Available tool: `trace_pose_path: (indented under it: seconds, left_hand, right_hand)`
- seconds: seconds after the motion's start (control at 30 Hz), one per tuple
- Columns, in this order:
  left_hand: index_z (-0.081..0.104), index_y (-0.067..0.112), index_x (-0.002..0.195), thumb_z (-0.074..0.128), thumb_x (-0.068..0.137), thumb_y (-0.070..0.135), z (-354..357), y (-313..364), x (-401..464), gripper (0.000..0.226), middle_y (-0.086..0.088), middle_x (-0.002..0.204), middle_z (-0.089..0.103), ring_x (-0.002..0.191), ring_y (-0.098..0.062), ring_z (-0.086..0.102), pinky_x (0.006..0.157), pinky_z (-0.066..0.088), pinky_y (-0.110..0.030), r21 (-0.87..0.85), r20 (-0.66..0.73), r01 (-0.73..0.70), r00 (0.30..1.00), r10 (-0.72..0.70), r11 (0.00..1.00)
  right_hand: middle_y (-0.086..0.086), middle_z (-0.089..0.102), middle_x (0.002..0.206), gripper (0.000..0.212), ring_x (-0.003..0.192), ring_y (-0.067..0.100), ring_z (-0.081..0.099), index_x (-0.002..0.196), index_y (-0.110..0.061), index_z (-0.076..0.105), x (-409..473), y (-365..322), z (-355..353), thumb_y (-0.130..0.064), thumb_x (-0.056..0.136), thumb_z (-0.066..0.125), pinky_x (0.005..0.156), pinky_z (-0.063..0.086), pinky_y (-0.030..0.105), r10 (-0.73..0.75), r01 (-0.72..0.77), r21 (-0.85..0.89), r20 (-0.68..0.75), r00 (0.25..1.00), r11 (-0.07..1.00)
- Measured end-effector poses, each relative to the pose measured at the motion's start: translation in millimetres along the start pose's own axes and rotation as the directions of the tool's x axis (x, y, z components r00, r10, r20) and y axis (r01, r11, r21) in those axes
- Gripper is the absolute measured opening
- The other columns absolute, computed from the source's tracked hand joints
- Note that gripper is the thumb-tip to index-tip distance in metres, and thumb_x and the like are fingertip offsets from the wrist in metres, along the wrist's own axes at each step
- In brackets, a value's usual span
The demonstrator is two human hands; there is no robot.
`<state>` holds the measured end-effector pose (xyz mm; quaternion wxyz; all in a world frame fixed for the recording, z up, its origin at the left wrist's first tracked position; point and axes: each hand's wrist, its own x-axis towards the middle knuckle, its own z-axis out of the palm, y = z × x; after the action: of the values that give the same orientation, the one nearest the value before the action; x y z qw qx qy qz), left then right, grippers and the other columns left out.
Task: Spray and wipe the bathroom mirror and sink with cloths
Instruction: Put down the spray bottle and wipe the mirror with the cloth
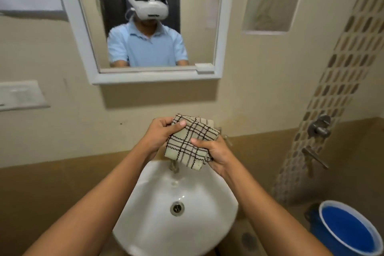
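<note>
- Hidden: the tap (174,165) is mostly covered by the cloth; only a blurred metal stub shows below it. The sink's near edge is cut off at the bottom of the view, between my forearms.
- Hidden: the bucket (346,228) runs off the lower right corner; its rim is pale, its inside blue.
- Cloth (190,144): beige woven fabric, dark checked lines, folded into a rough square, held in the air above the back of the sink.
- My left hand (160,134): grip clamped on the cloth's upper left, thumb on top.
- My right hand (216,155): grip clamped on the lower right edge, thumb pressing the fold.
- Sink (158,224): glossy white ceramic, rounded bowl, metal drain at centre.
- Mirror (221,27): rectangular, white frame, on a cream wall above the sink.
</note>
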<state>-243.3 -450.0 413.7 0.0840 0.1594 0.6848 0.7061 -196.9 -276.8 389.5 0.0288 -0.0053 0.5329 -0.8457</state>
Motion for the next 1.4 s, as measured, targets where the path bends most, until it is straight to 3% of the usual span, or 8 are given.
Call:
trace_pose_path:
  seconds: [0.27,0.5,0.73,0.83,0.9,1.07,1.2,1.4]
  left_hand:
    - [0.072,0.002,0.098,0.076,0.081,0.025,-75,114,5,0.029,-0.019,0.096,0.074,0.084,-0.021,0.070,0.076,0.056,-0.030,0.190,-0.107,-0.250,0.956,0.273,0.950]
    - [0.074,0.011,0.090,0.074,0.084,0.027,-107,223,12,0.017,-0.007,0.099,0.072,0.075,-0.028,0.065,0.062,0.054,-0.042,0.410,-0.192,-0.466,0.797,0.573,0.784]
    - [0.068,0.021,0.092,0.065,0.089,0.029,-122,315,23,0.009,0.003,0.084,0.069,0.079,-0.013,0.067,0.067,0.055,-0.024,0.790,-0.233,-0.422,0.463,0.855,0.444]
    - [0.062,0.021,0.109,0.063,0.091,0.027,-134,340,34,0.019,0.003,0.098,0.065,0.090,-0.014,0.062,0.072,0.049,-0.025,0.916,-0.184,-0.300,0.275,0.944,0.266]
    - [0.055,0.019,0.124,0.062,0.092,0.023,-140,352,44,0.033,-0.003,0.118,0.061,0.108,-0.020,0.057,0.083,0.046,-0.028,0.961,-0.135,-0.207,0.221,0.966,0.182]
    - [0.025,0.018,0.152,0.046,0.098,0.025,-158,370,66,0.059,-0.007,0.159,0.026,0.148,-0.024,0.020,0.119,0.017,-0.042,1.000,0.014,0.021,0.246,0.969,-0.020]
    - [-0.002,0.019,0.156,0.026,0.094,0.030,-175,375,81,0.068,-0.003,0.164,-0.009,0.151,-0.019,-0.011,0.122,-0.003,-0.046,0.972,0.099,0.171,0.323,0.941,-0.161]
    - [-0.006,0.014,0.154,0.037,0.089,0.022,-195,374,93,0.079,-0.007,0.164,-0.010,0.151,-0.022,-0.010,0.120,-0.015,-0.036,0.969,0.061,0.203,0.362,0.930,-0.143]
  right_hand:
    - [0.012,0.075,0.101,0.036,0.096,0.028,0.071,0.105,-0.008,0.068,36,-67,108,0.016,0.077,0.067,0.085,0.059,0.043,-0.214,0.223,-0.100,0.093,0.972,0.970]
    - [0.010,0.075,0.104,0.038,0.099,0.026,0.071,0.110,-0.009,0.068,56,-157,166,0.011,0.078,0.069,0.084,0.058,0.040,-0.419,0.441,-0.157,0.153,0.895,0.884]
    - [0.001,0.077,0.095,0.030,0.090,0.017,0.073,0.106,-0.015,0.070,61,-250,196,0.004,0.084,0.068,0.069,0.059,0.029,-0.605,0.631,-0.256,0.182,0.775,0.732]
    - [-0.005,0.075,0.088,0.028,0.074,0.004,0.072,0.107,-0.016,0.068,61,-282,199,0.004,0.088,0.064,0.055,0.054,0.017,-0.674,0.704,-0.288,0.210,0.708,0.649]
    - [-0.004,0.074,0.090,0.028,0.073,0.003,0.072,0.107,-0.017,0.067,64,-301,199,0.003,0.089,0.064,0.054,0.055,0.019,-0.716,0.741,-0.326,0.218,0.664,0.588]
    - [0.008,0.070,0.113,0.035,0.108,0.025,0.065,0.120,-0.015,0.064,76,-345,194,-0.001,0.087,0.067,0.089,0.057,0.044,-0.824,0.781,-0.517,0.225,0.519,0.351]
    - [0.011,0.068,0.118,0.047,0.112,0.028,0.064,0.125,-0.013,0.063,77,-371,182,0.007,0.083,0.066,0.082,0.060,0.035,-0.899,0.733,-0.679,0.301,0.317,0.031]
    - [0.014,0.070,0.113,0.054,0.094,0.033,0.069,0.124,-0.011,0.062,81,-403,168,-0.002,0.074,0.080,0.075,0.056,0.034,-0.904,0.421,-0.816,0.428,-0.023,-0.397]
